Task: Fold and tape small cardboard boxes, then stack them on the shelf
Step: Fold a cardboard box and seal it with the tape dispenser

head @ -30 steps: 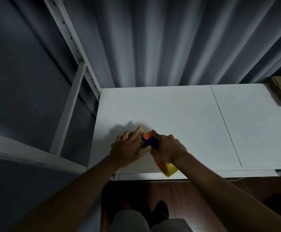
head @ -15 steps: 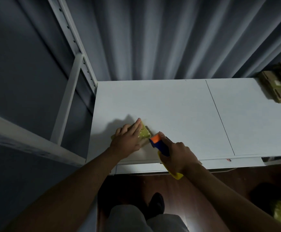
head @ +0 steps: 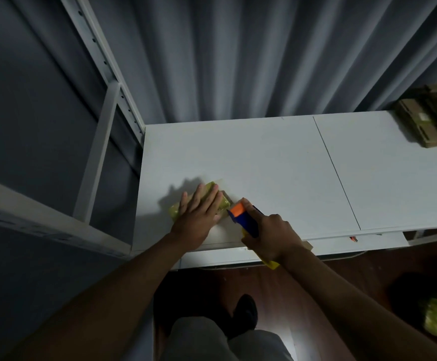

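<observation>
Since the earlier frames our right hand [head: 273, 235] has drawn the tape dispenser [head: 243, 217] back off the small cardboard box [head: 212, 201] toward the tabletop's [head: 264, 157] front edge, and our left hand [head: 199, 212] has flattened. Now its fingers [head: 207, 196] lie straight, pressing the yellowish box down near the front-left corner. The right fingers curl round the dispenser handle, its orange head just beside the box. To finish well, we should keep the box pinned, pull low and straight so the tape seats, then tear cleanly. More cardboard [head: 425, 121] lies at the far right edge.
</observation>
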